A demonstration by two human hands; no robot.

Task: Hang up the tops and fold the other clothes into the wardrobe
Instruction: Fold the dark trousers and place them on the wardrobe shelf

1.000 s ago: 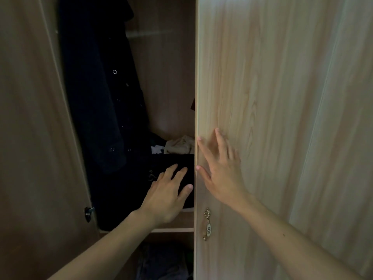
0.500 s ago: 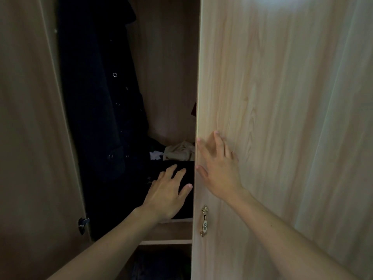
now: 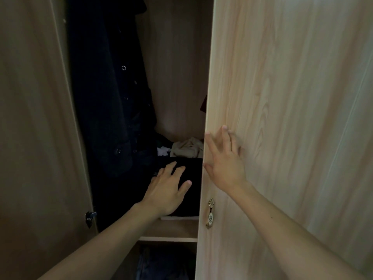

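Black folded garment (image 3: 193,174) beneath flat left hand (image 3: 166,192)

Pale wood-grain door (image 3: 282,98), dark navy coat (image 3: 107,87), black folded garment (image 3: 191,178), beige cloth (image 3: 187,149)

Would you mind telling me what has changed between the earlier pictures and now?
The wardrobe door appears to have eased slightly rightward, widening the gap a little, with the right hand flat on it. Nothing was taken hold of or let go. The left hand still rests on the dark folded clothes on the shelf, and the dark coat hangs as before.
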